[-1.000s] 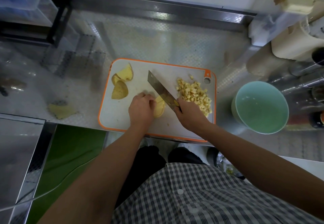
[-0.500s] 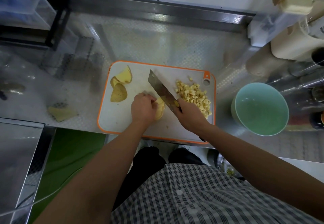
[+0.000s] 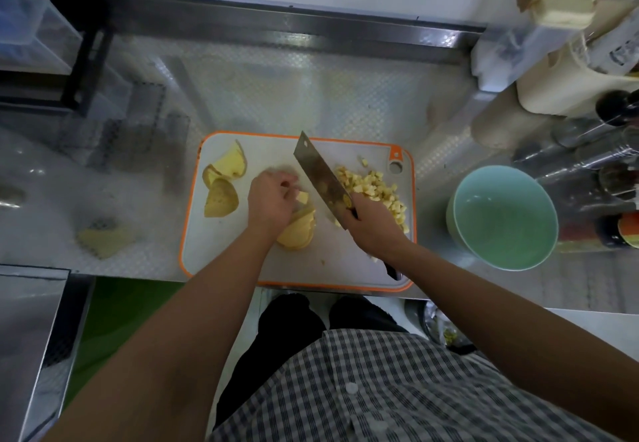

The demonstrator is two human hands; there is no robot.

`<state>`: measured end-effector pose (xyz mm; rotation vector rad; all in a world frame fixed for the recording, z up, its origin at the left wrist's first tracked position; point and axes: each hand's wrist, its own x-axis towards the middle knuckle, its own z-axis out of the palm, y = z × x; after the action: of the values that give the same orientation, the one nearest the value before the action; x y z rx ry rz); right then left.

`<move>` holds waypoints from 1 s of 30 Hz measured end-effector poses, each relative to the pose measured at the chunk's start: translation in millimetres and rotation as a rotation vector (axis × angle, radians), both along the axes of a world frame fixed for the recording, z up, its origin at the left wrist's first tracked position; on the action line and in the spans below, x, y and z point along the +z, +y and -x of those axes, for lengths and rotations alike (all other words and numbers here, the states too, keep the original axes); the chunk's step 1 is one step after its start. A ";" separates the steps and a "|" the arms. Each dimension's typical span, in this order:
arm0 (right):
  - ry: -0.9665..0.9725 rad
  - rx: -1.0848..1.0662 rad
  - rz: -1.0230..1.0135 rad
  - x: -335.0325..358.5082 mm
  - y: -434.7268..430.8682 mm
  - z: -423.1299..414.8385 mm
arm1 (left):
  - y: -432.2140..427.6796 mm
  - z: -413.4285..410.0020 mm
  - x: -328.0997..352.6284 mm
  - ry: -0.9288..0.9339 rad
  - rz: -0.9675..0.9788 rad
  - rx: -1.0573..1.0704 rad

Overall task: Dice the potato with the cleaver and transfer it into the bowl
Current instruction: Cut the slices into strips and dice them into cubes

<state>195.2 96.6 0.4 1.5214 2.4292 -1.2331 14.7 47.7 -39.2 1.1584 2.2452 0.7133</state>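
Clamped around the handle of the cleaver [image 3: 323, 173], the right hand [image 3: 371, 225] holds the broad blade slanting up and away over the cutting board [image 3: 345, 265], its tip pointing toward the board's far edge. The left hand [image 3: 271, 201] sits just left of the blade with curled fingers, pinching a small pale potato piece [image 3: 303, 196] at the fingertips, its heel over the fanned potato slices [image 3: 299, 232] lying near the middle of the board.

That board, white with an orange rim, is the thing to steer by. It lies on a dimpled steel counter [image 3: 276, 95], its near edge at the counter's front lip. Right of the board, apart from it, stands the mint-green bowl [image 3: 501, 216]; no potato shows inside it. Beyond the bowl, further right of the board, a cluster of dark bottles and pale containers [image 3: 587, 102] crowds the counter's end.

On the board's right side, just beside the blade, sits the heap of diced potato [image 3: 375, 187], with a stray cube or two toward the far right corner. On the board's left side lie the uncut potato wedges [image 3: 223, 185], two or three overlapping. Left of the board, on the bare counter, rests a flat yellowish scrap [image 3: 103, 241]. The person's checked shirt [image 3: 380, 389] fills the foreground below the board.
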 end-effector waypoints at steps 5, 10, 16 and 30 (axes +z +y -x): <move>-0.030 0.027 -0.027 -4.6 0.8 -0.3 | -4.4 -0.3 0.1 0.187 0.053 0.171; -0.083 0.072 -0.080 -6.9 6.0 -0.9 | -14.2 -10.6 1.9 0.088 0.043 0.187; -0.066 0.096 -0.093 -7.2 6.1 -3.8 | 5.3 -10.2 3.5 0.078 0.026 0.137; -0.076 0.172 -0.150 -4.2 8.6 18.9 | 6.5 -18.0 -0.8 0.044 0.010 0.222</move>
<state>176.3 105.2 -3.8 1.3281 2.5898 -0.9652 32.7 54.2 -40.0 0.9372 2.4365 0.7677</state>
